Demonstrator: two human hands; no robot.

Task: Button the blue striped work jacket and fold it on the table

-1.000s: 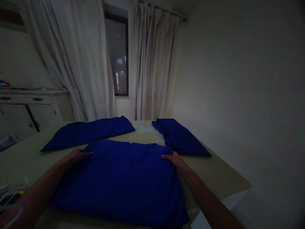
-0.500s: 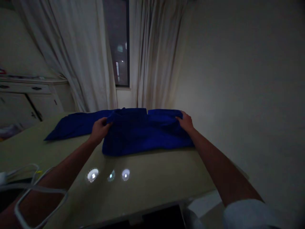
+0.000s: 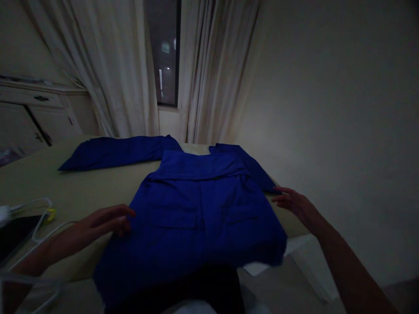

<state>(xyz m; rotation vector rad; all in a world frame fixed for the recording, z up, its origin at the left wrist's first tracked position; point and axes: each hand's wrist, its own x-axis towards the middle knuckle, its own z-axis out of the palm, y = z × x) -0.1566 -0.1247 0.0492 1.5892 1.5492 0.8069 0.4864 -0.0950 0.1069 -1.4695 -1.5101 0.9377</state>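
A dark blue long-sleeved jacket (image 3: 206, 192) lies spread over the table (image 3: 98, 187), its lower end hanging over the near edge. Two flap pockets show on its front. One sleeve stretches out to the far left, the other slants down to the right. By the jacket's left side is my left hand (image 3: 108, 220), fingers extended and holding nothing; whether it touches the cloth I cannot tell. Beside the right sleeve's end, my right hand (image 3: 296, 207) has its fingers stretched apart, with nothing gripped.
White cables (image 3: 41, 235) and a dark flat object (image 3: 19, 235) lie at the table's left. Behind stand pale curtains (image 3: 121, 78) around a window (image 3: 164, 56). A white cabinet (image 3: 49, 115) is at the far left, a bare wall (image 3: 327, 109) on the right.
The jacket's lower part, earlier folded up and gripped by both hands, now lies unfolded toward me. Both hands have let go and come nearer and farther apart.
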